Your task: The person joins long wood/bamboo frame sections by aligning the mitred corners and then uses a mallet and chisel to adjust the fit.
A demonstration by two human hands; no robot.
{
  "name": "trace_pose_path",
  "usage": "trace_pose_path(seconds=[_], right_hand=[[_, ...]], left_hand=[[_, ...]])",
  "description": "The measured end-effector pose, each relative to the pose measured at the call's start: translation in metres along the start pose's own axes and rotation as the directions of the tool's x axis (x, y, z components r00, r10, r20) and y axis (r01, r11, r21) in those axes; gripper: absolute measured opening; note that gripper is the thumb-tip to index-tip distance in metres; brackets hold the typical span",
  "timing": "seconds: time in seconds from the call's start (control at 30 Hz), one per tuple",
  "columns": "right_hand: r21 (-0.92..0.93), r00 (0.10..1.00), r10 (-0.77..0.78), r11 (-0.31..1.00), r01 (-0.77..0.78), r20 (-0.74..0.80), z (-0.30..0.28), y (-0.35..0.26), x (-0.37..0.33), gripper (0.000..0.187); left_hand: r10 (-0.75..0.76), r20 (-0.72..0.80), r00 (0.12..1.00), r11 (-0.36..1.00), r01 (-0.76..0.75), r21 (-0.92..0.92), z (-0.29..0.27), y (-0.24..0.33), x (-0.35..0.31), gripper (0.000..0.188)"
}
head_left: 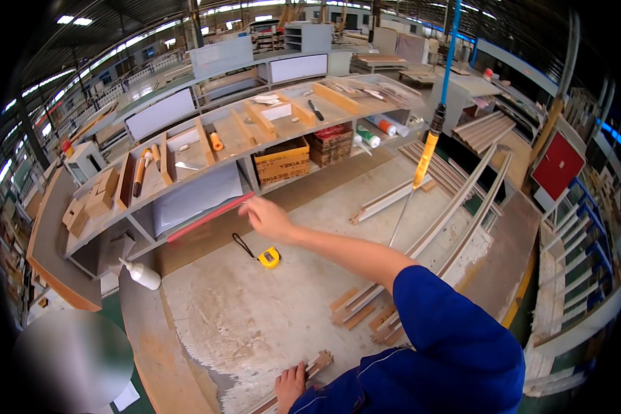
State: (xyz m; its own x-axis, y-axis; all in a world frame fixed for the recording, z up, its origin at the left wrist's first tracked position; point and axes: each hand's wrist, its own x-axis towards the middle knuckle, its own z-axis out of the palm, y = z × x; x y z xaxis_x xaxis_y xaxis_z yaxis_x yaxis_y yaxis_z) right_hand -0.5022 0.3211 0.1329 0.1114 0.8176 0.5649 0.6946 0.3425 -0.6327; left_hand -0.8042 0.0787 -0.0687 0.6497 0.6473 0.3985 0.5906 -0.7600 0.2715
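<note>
Blue sleeve [455, 324] closest; right hand [268, 219] at end of red strip [209, 219], grip unclear. Left hand [291, 386] against wooden strip [318, 363], can't tell if gripping.

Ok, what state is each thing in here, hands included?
Right hand: fingers bent, beside the red strip; grip unclear
Left hand: at the wooden strip; grip unclear
Tape measure: lying on the table, no blade visibly out
White bottle: nozzle fitted
Yellow tool: hanging from the blue hose
Cardboard box: top open
</note>
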Motion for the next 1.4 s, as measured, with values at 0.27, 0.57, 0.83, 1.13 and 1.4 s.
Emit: trace_pose_path(seconds=[0.27,0.57,0.83,1.13,1.4], right_hand=[[-0.041,0.99,-0.081,0.995,0.086,0.116,-0.095,-0.022,-0.222,0.021],[-0.09,0.682,0.618,0.712,-0.697,-0.392,-0.232,-0.063,-0.455,0.027],[-0.699,0.779,-0.486,0.71,0.089,-0.395,-0.437,-0.174,-0.415,0.028],[-0.946,0.397,-0.899,0.273,0.176,-0.185,-0.637,-0.243,-0.522,0.061],[-0.927,0.281,-0.895,0.373,0.044,-0.347,-0.751,-0.225,-0.614,0.031]], left_hand=[[0.131,-0.061,0.99,0.965,-0.141,-0.223,-0.058,0.037,0.031,0.036],[0.433,0.027,0.901,0.824,-0.384,-0.416,-0.048,0.119,0.049,0.031],[0.601,0.121,0.79,0.737,-0.489,-0.466,-0.014,0.236,0.065,0.03],[0.796,0.018,0.605,0.51,-0.654,-0.558,0.062,0.51,0.108,0.025],[0.877,0.109,0.469,0.425,-0.649,-0.631,0.146,0.649,0.14,0.026]])
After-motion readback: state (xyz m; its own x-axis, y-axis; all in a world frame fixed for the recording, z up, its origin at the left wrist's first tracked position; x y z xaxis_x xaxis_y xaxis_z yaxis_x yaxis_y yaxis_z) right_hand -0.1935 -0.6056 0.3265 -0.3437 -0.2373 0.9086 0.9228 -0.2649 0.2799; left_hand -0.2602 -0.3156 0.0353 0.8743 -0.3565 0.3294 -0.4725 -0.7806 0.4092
